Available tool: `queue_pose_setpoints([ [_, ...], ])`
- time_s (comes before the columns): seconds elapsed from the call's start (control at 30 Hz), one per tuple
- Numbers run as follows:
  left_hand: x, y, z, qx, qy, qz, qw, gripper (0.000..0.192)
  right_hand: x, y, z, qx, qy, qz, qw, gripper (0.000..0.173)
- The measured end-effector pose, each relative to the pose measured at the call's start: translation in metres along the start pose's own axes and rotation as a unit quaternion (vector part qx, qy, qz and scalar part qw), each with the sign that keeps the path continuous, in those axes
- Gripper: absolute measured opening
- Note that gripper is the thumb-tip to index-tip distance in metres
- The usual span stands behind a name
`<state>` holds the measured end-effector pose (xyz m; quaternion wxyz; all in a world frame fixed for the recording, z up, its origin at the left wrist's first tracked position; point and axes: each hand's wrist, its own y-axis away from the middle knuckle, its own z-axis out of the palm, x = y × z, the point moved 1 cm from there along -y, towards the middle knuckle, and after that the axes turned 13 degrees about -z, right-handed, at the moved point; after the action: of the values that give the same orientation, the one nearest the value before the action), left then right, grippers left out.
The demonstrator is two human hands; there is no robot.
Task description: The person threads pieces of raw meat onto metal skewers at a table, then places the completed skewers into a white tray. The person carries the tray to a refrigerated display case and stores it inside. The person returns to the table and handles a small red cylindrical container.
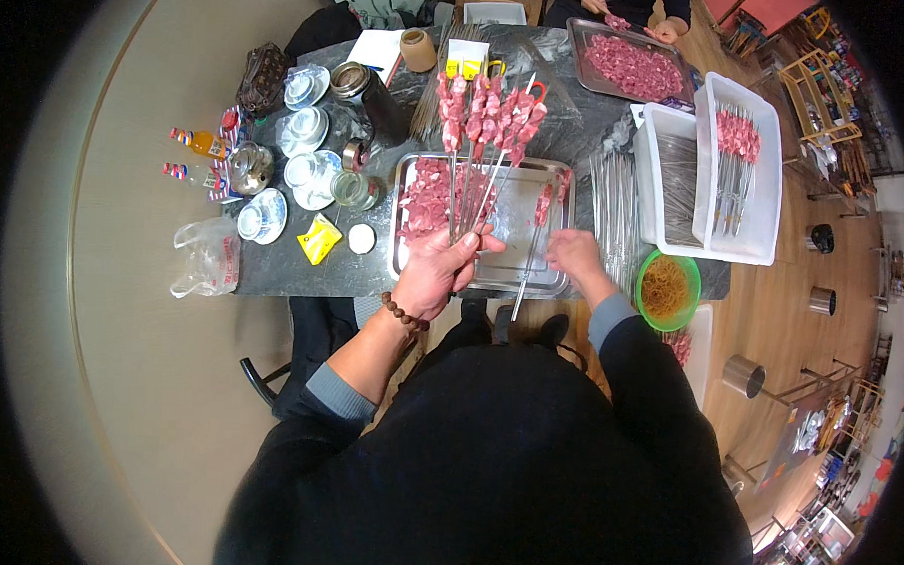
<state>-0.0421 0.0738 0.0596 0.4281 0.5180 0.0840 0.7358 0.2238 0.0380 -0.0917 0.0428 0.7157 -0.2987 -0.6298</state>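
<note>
My left hand (445, 263) grips a fanned bunch of metal skewers, whose upper ends carry threaded raw meat pieces (488, 116). Below the bunch is a metal tray (518, 210), with a heap of cut raw meat (425, 196) on its left side. One skewer with meat (543, 205) leans in the tray's right part, its handle end past the near rim. Over the tray's right rim is my right hand (575, 255), fingers curled, close to a second meat piece (564, 185); whether it holds that skewer is not clear.
Bare skewers (615, 213) lie right of the tray, beside white bins (761, 211) and a green bowl of rubber bands (670, 290). Cups, a glass jar (354, 191) and a dark flask (379, 112) stand left. Across the table, another person's hands work over a meat tray (580, 44).
</note>
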Motion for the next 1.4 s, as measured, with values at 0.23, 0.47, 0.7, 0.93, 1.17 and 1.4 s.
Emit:
queue_pose_setpoints([
  [0.23,0.012,-0.002,0.030,-0.020,-0.019,0.003,1.000,0.033,-0.126,0.059,-0.007,-0.114,-0.241,-0.082,0.960,0.036],
  [0.47,0.020,-0.001,0.068,-0.085,-0.028,0.007,0.996,0.034,-0.193,0.094,-0.001,-0.104,-0.325,-0.141,0.929,0.017],
  [0.7,0.016,0.000,0.089,-0.083,-0.009,0.002,0.996,0.033,-0.189,0.104,-0.028,-0.062,-0.304,-0.191,0.931,0.016],
  [0.93,0.011,0.003,0.109,-0.076,-0.047,-0.018,0.996,0.032,-0.199,0.117,-0.040,-0.046,-0.307,-0.160,0.937,0.025],
  [1.17,0.009,0.006,0.125,-0.074,-0.034,-0.003,0.997,0.034,-0.198,0.124,-0.051,-0.026,-0.300,-0.177,0.937,0.019],
  [1.4,0.010,0.006,0.134,-0.092,-0.054,-0.006,0.994,0.031,-0.198,0.126,-0.060,-0.056,-0.349,-0.186,0.917,0.020],
])
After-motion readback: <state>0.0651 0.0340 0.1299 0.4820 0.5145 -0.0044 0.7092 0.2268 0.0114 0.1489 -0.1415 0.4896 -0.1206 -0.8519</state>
